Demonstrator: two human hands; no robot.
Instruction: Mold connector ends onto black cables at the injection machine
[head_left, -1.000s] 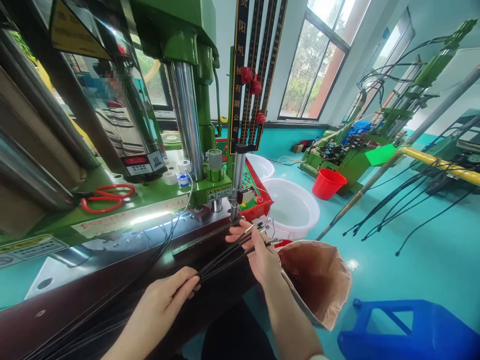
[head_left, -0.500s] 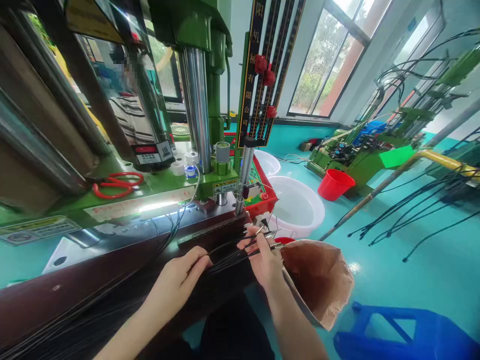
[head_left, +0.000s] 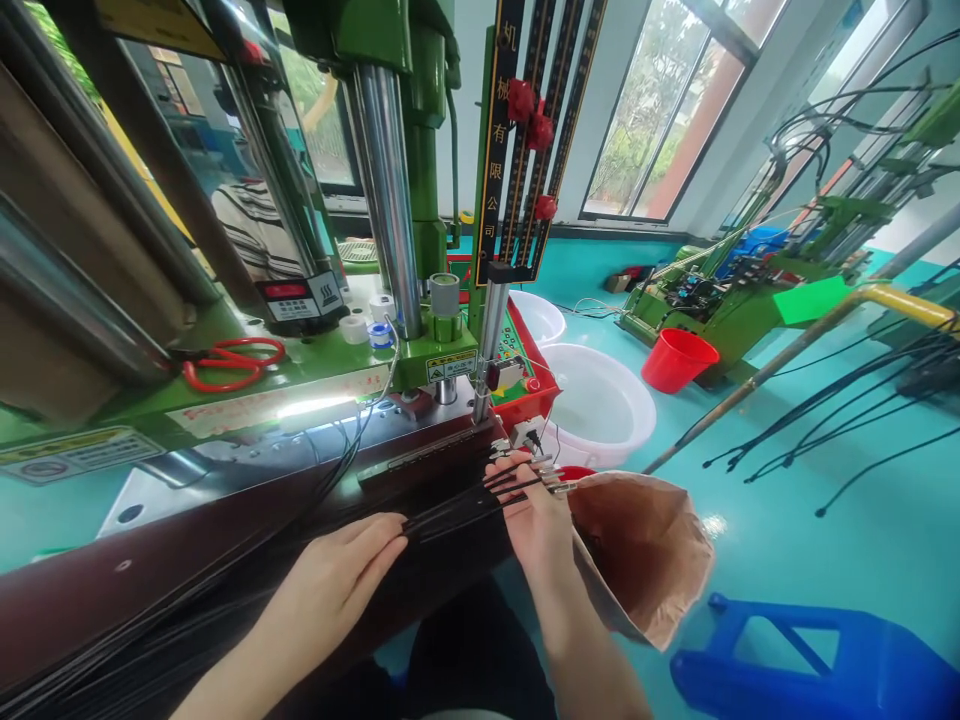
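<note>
Holding black cables (head_left: 457,510), sign (head_left: 495,150) apparently reads 机械有限公司

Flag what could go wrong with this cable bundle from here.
Metal tips fan out unevenly past the right hand; one could slip loose into the brown bag beside it. The left hand only pinches the black cables, so strands may splay and snag the thin wires hanging off the machine.

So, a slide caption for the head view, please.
Left hand and right hand hold thin black cables at a green machine, a brown paper sack alongside.
</note>
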